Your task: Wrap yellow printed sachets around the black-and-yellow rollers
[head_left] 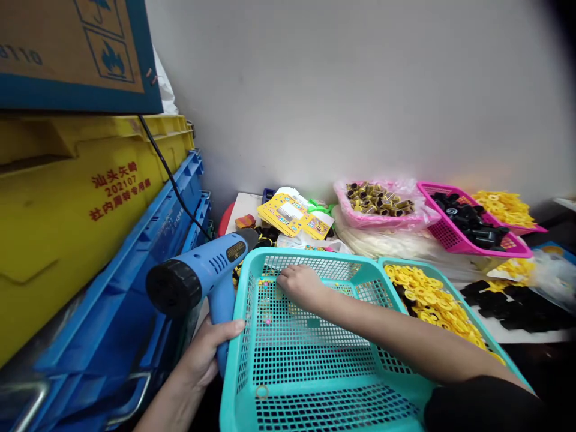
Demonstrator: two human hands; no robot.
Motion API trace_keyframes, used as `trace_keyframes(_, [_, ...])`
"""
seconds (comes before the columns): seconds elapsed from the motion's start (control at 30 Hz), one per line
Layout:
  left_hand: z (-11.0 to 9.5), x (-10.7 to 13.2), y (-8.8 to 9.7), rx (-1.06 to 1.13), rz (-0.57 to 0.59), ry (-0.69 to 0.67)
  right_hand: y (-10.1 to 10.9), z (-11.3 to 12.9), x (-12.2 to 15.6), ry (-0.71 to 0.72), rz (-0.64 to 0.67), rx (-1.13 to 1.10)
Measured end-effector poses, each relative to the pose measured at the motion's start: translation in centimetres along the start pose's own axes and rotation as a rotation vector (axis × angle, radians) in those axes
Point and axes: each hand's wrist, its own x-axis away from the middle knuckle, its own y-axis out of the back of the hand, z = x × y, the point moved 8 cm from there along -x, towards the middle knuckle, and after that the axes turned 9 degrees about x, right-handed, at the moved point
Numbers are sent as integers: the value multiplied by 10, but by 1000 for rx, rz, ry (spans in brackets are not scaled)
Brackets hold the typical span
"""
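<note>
A blue heat gun (204,267) with a black rear cap stands at the left, nozzle pointing up and right. My left hand (207,348) is closed around its handle, the thumb touching the rim of a turquoise mesh basket (240,336). Inside that basket, near its far left corner, my right hand (301,285) reaches down with curled fingers. Their tips are hidden, so what they hold, if anything, cannot be made out. Small colourful bits (267,300) lie on the mesh beside it. A thin tan ring (261,392) rests in the basket's near left part.
Yellow ring-shaped parts (436,300) fill a second turquoise basket at right. Behind are a pink basket of brown-gold pieces (380,201), a pink basket of black parts (472,222) and yellow printed cards (288,216). Blue crates (135,288) and a yellow crate (90,198) crowd the left.
</note>
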Motion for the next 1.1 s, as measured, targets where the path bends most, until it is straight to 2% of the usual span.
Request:
trace_keyframes(0.23, [-1, -2, -3, 5, 48, -17, 4, 10, 1, 10, -24, -150])
trace_keyframes(0.33, [3, -2, -3, -5, 55, 9, 3, 9, 0, -28, -20, -203])
trace_keyframes(0.77, [3, -3, -3, -25, 24, 16, -7, 9, -6, -49, 13, -135])
trace_keyframes(1.0, [0, -1, -3, -32, 22, 13, -14, -1, -2, -161, 63, -117])
trace_keyframes(1.1, [-5, 1, -3, -30, -5, -11, -15, -5, 2, -154, 62, -119])
